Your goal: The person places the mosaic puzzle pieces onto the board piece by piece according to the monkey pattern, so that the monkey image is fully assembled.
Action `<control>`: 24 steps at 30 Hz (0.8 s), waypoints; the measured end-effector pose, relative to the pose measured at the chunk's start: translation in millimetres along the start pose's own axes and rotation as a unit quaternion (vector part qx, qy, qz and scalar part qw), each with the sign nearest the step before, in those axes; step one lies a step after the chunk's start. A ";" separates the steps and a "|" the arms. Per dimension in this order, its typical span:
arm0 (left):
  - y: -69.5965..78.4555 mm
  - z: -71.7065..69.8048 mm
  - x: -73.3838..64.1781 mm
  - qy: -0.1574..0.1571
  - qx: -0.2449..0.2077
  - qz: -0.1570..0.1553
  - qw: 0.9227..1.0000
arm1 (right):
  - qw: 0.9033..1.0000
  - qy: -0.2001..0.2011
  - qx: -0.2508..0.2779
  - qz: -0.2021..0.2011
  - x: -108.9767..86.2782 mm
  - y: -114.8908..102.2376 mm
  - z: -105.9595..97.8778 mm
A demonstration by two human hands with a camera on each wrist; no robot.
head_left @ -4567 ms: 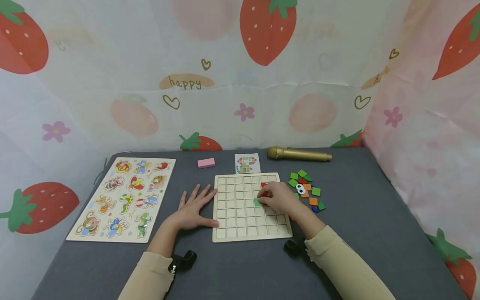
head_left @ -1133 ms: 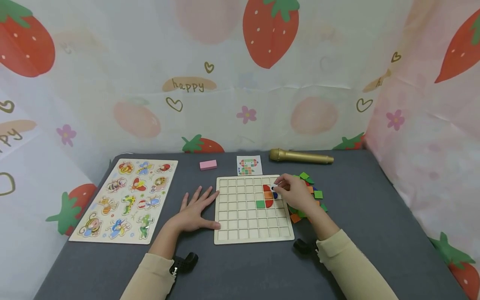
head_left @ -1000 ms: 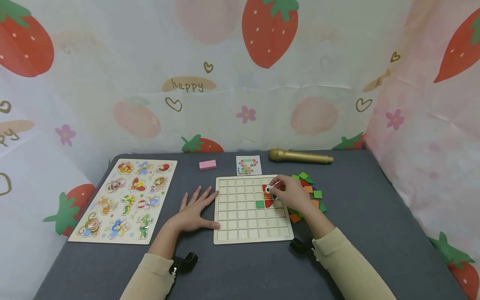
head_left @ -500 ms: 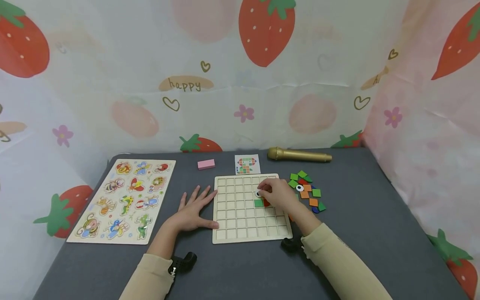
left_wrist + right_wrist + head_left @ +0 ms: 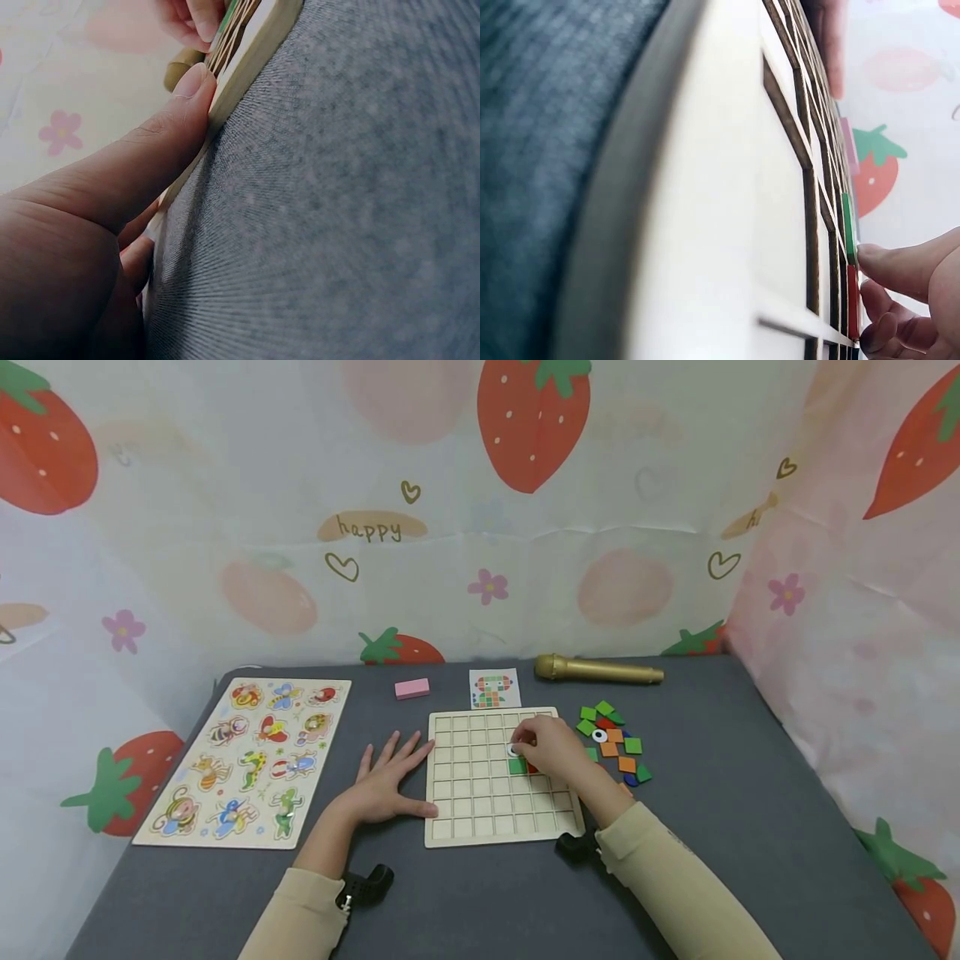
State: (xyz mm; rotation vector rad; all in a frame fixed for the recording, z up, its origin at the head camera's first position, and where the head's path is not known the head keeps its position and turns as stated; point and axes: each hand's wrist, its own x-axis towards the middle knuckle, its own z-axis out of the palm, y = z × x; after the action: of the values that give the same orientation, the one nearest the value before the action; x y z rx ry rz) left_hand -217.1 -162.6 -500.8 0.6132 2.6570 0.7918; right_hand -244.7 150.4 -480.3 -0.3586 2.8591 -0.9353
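Note:
My right hand (image 5: 555,750) is over the wooden grid board (image 5: 465,810), pinching a white eye tile (image 5: 512,750) between thumb and fingertips. The eye tile is just behind a green square tile (image 5: 517,766) set in the grid; whether it lies fully in its cell is hidden. A red tile (image 5: 853,300) shows beside the green one in the right wrist view, and the hand covers other tiles. My left hand (image 5: 381,789) lies with fingers spread, its thumb (image 5: 161,135) and fingertips touching the board's left edge.
Loose coloured tiles (image 5: 627,764), including another eye tile (image 5: 599,736), lie right of the board. A pattern card (image 5: 495,688), a pink block (image 5: 412,688) and a gold microphone (image 5: 600,669) are behind it. An insect picture puzzle (image 5: 247,760) lies at left.
My right hand has brought an eye tile from the board's right side leftward to behind the green tile. Earlier it was at the green tile. My left hand has stayed at the board's edge.

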 end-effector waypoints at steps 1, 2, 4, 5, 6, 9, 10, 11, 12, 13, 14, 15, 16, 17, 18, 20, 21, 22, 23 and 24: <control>0.1 -0.1 -0.1 0.000 0.000 0.000 1.000 | 1.000 0.000 0.001 -0.001 0.2 0.1 -0.1; 0.3 -0.3 -0.2 0.000 0.000 0.000 1.000 | 1.000 0.000 0.003 0.000 0.2 0.2 -0.1; 0.5 -0.5 -0.3 -0.001 0.000 -0.001 1.000 | 1.000 0.001 0.004 0.001 0.5 1.0 -0.2; 0.5 -0.4 -0.2 -0.001 0.000 -0.001 1.000 | 1.000 0.001 0.003 0.000 0.5 1.7 -0.2; 0.4 -0.3 -0.2 -0.002 0.000 -0.001 1.000 | 1.000 0.003 0.003 0.000 0.3 2.4 -0.4; 0.2 0.0 0.1 -0.002 0.001 -0.002 1.000 | 1.000 0.011 0.007 -0.005 -2.4 4.4 -2.5; 0.2 0.0 0.3 -0.002 0.002 -0.002 1.000 | 1.000 0.015 0.009 -0.009 -3.7 5.1 -4.0; 0.3 0.1 0.4 -0.002 0.002 -0.002 1.000 | 1.000 0.017 0.013 -0.012 -5.1 6.0 -5.8; 0.5 0.0 0.6 -0.002 0.003 -0.002 1.000 | 1.000 0.019 0.018 -0.013 -6.4 7.0 -7.7; 0.7 0.0 0.7 -0.002 0.003 -0.001 1.000 | 0.999 0.019 0.024 -0.014 -7.6 8.7 -9.4; 0.8 0.1 0.8 -0.002 0.003 -0.001 1.000 | 0.999 0.019 0.031 -0.012 -8.9 9.9 -11.7; 0.9 0.1 0.9 -0.002 0.003 0.000 1.000 | 0.999 0.019 0.035 -0.008 -9.9 12.1 -13.8; 1.0 0.1 0.9 -0.002 0.003 0.001 1.000 | 0.999 0.019 0.038 -0.001 -10.7 14.4 -15.7; 0.8 0.2 0.9 -0.003 0.004 0.001 1.000 | 0.999 0.019 0.042 0.006 -11.7 16.7 -17.8; 0.8 0.1 0.9 -0.004 0.004 0.000 1.000 | 0.999 0.022 0.045 0.012 -12.4 19.4 -19.6; 0.7 0.0 0.8 -0.005 0.004 -0.001 1.000 | 0.998 0.031 0.048 0.020 -14.5 24.2 -24.8; 0.6 -0.1 0.7 -0.005 0.004 -0.002 1.000 | 0.998 0.037 0.047 0.020 -15.2 27.2 -27.3; 0.4 -0.1 0.7 -0.005 0.004 -0.002 1.000 | 0.998 0.043 0.048 0.022 -16.0 30.3 -29.7; 0.3 -0.1 0.6 -0.005 0.004 -0.003 1.000 | 0.997 0.050 0.046 0.022 -16.9 33.8 -32.1; 0.4 -0.2 0.6 -0.005 0.005 -0.003 1.000 | 0.997 0.059 0.044 0.027 -17.5 37.3 -34.3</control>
State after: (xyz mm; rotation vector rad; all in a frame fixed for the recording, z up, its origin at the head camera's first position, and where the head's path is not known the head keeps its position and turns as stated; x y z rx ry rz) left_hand -217.5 -162.1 -500.5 0.6094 2.6534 0.7730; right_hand -241.0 203.5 -474.3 -0.2248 2.9032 -1.1023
